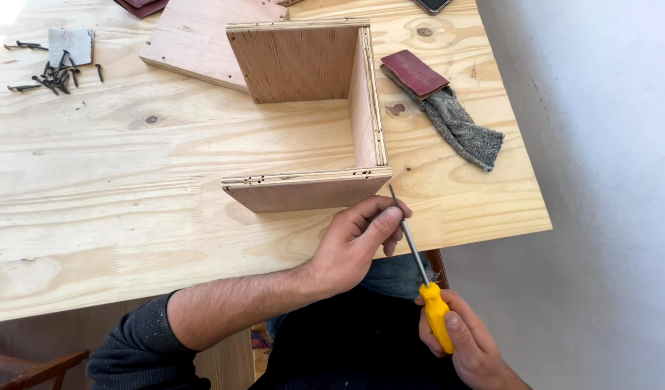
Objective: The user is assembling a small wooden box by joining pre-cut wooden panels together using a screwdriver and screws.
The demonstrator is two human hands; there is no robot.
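A three-sided plywood frame [307, 115] lies on the pale wooden table [130, 188], its near panel facing me. My right hand [466, 347] grips the yellow handle of a screwdriver [426, 278] below the table's front edge. The thin metal shaft points up toward the frame's near right corner. My left hand [357, 242] pinches the shaft between thumb and fingers, just below that corner. The tip sits slightly apart from the wood.
Several black screws [54, 76] lie at the far left beside a grey sandpaper scrap [71, 43]. A maroon sanding block [415, 72] rests on a grey knitted cloth [462, 130] at the right. A flat plywood board [195, 40] sits behind the frame. A white wall stands on the right.
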